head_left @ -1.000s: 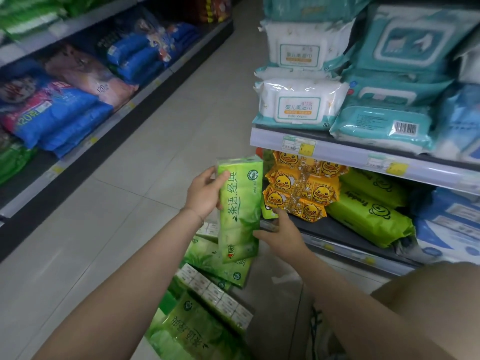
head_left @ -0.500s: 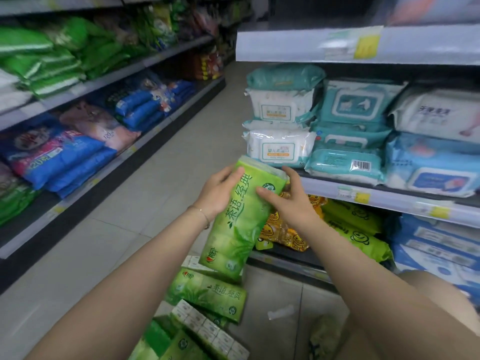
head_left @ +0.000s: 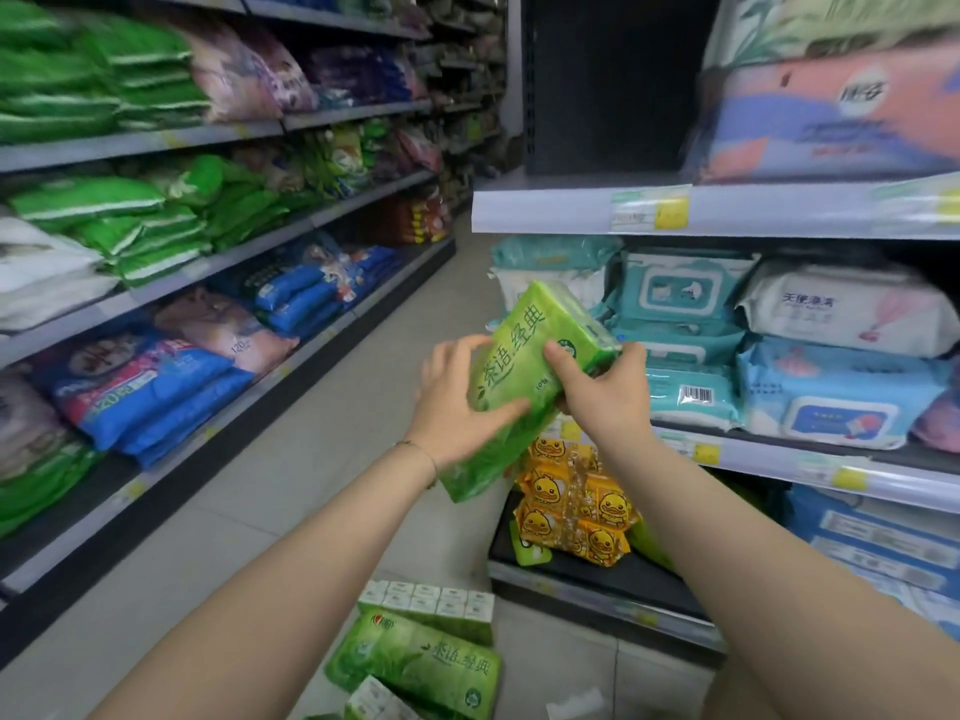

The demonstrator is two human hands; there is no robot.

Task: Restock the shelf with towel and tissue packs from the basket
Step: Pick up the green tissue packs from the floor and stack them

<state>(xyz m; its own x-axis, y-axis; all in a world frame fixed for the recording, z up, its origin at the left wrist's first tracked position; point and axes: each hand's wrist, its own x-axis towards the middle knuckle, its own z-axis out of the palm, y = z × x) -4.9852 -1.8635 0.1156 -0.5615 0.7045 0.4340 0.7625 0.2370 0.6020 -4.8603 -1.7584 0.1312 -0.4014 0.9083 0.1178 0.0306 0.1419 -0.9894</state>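
Observation:
A green tissue pack point(head_left: 524, 366) with white lettering is held tilted in front of the right-hand shelving, its top end toward the wet-wipe packs. My left hand point(head_left: 457, 407) grips its left side, thumb across the front. My right hand point(head_left: 602, 392) holds its right edge and underside. Below, more green tissue packs point(head_left: 415, 662) and white-topped boxes point(head_left: 426, 600) lie together at the bottom of the view; the basket itself is hidden. The upper right shelf point(head_left: 571, 200) has a dark open gap at its left end.
Wet-wipe packs point(head_left: 680, 293) fill the middle right shelf. Yellow duck packs point(head_left: 571, 506) sit on the bottom shelf point(head_left: 597, 584). Across the tiled aisle floor point(head_left: 332, 449), the left shelving holds green, blue and pink bags point(head_left: 135, 387).
Both hands have lifted the green pack from near the bottom shelf up to the wet-wipe shelf level. My right hand moved from its lower end to its upper right edge. The view tilted upward.

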